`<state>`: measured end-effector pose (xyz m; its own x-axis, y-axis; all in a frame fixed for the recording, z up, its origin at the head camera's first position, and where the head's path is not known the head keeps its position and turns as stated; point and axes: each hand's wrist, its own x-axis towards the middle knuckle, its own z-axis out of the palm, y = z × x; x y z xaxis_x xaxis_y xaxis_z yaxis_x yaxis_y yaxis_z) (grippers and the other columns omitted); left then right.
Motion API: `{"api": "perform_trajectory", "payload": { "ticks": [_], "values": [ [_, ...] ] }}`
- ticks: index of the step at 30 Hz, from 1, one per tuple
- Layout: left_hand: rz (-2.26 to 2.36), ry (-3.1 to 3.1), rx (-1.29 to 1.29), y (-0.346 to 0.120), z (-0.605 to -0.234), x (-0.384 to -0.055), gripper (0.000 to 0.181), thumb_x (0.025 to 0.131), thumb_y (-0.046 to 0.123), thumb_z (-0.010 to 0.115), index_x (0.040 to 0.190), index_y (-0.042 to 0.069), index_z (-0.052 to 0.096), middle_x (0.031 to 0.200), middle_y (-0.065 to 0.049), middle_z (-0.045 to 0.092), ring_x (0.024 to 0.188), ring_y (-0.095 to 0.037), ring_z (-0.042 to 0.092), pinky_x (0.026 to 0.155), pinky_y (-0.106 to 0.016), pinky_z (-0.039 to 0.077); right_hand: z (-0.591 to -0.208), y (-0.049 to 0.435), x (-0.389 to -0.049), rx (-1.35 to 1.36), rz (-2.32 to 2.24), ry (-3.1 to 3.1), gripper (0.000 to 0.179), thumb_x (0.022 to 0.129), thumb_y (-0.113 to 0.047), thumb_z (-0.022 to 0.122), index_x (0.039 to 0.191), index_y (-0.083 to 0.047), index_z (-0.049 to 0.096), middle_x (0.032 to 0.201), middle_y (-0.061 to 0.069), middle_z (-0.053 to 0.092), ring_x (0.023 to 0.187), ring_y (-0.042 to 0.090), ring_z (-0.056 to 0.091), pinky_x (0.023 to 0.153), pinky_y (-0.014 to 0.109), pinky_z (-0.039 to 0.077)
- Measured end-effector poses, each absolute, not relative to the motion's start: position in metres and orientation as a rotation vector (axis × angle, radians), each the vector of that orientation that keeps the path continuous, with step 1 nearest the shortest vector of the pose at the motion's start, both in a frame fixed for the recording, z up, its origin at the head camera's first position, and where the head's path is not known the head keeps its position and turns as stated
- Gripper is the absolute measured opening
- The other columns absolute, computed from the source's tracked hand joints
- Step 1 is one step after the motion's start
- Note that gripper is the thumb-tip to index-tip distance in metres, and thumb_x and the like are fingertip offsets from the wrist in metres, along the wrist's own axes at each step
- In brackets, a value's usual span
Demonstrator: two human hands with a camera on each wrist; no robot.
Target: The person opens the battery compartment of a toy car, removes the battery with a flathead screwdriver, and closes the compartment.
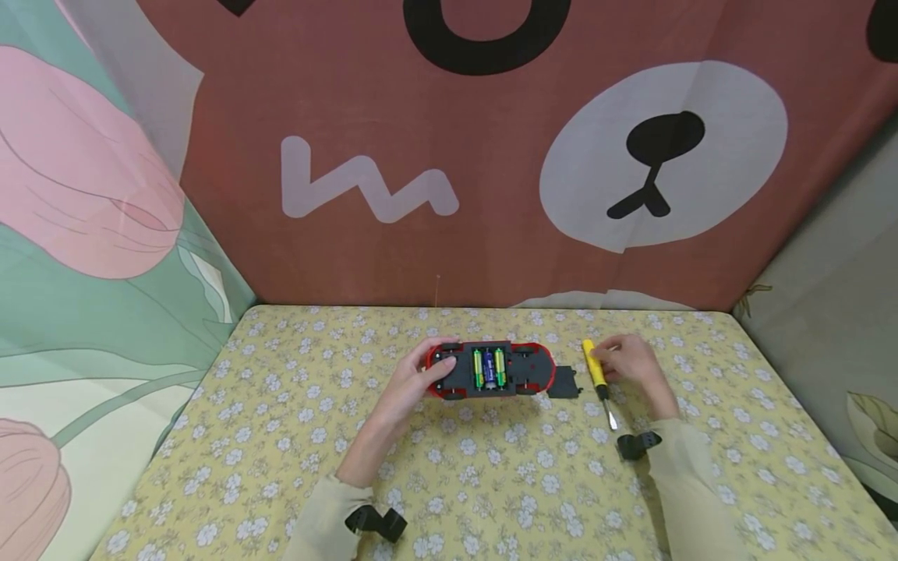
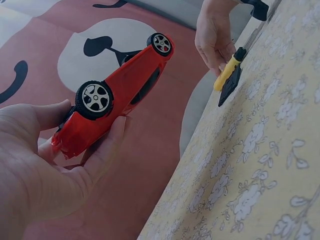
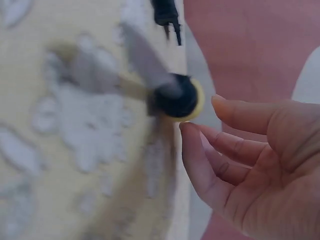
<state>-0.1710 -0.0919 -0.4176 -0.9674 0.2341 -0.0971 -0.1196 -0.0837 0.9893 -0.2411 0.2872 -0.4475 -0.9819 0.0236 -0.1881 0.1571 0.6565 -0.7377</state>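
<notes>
My left hand [image 1: 407, 382] grips one end of a red toy car [image 1: 535, 366], held upside down with its dark underside facing up. Its battery compartment [image 1: 510, 366] is uncovered, showing batteries [image 1: 489, 368] in green and purple wraps side by side. In the left wrist view the toy car [image 2: 120, 82] shows its red flank and two silver-spoked wheels. My right hand [image 1: 631, 362] is at the yellow handle of a screwdriver [image 1: 595, 366], fingertips touching or very near it; thumb and forefinger stand apart in the right wrist view. The metal blade points toward me.
A black battery cover [image 1: 563, 382] lies on the table between the toy car and the screwdriver. The table [image 1: 491, 483] has a yellow flowered cloth. A reddish-brown printed curtain [image 1: 393, 257] hangs along the back edge, with more fabric at both sides.
</notes>
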Motion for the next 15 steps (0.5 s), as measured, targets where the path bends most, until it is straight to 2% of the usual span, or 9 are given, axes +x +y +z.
{"api": "perform_trajectory", "payload": {
  "ticks": [4, 9, 12, 15],
  "values": [
    [2.146, 1.945, 0.126, -0.092, -0.418, -0.171, 0.046, 0.102, 0.022, 0.067, 0.146, 0.012, 0.057, 0.140, -0.017, 0.056, 0.109, -0.022, 0.067, 0.087, -0.034, 0.056, -0.434, 0.289, -0.236, 0.115, -1.219, 2.793, 0.040, 0.107, -0.020, 0.057, 0.124, 0.016, 0.062, 0.091, 0.023, 0.070, 0.074, 0.029, 0.068, 0.065, 0.040, 0.058],
    [2.138, 1.949, 0.124, -0.092, -0.419, -0.173, 0.046, 0.102, 0.023, 0.068, 0.146, 0.014, 0.058, 0.140, -0.016, 0.056, 0.110, -0.023, 0.067, 0.088, -0.035, 0.055, -0.414, 0.285, -0.230, 0.064, -1.284, 2.925, 0.046, 0.108, -0.027, 0.056, 0.127, 0.014, 0.062, 0.103, 0.030, 0.070, 0.085, 0.037, 0.071, 0.071, 0.045, 0.061],
    [2.135, 1.954, 0.120, -0.092, -0.420, -0.173, 0.045, 0.102, 0.023, 0.068, 0.145, 0.015, 0.059, 0.140, -0.016, 0.057, 0.110, -0.023, 0.067, 0.088, -0.035, 0.055, -0.403, 0.279, -0.225, 0.006, -1.347, 2.985, 0.044, 0.108, -0.028, 0.056, 0.126, 0.012, 0.064, 0.104, 0.030, 0.070, 0.089, 0.040, 0.071, 0.069, 0.034, 0.061],
    [2.135, 1.958, 0.115, -0.092, -0.420, -0.172, 0.045, 0.102, 0.022, 0.068, 0.145, 0.015, 0.059, 0.140, -0.016, 0.057, 0.110, -0.023, 0.067, 0.087, -0.034, 0.055, -0.392, 0.273, -0.218, -0.062, -1.383, 3.033, 0.043, 0.108, -0.029, 0.057, 0.125, 0.010, 0.065, 0.104, 0.029, 0.070, 0.090, 0.040, 0.071, 0.065, 0.020, 0.056]
  ]
}}
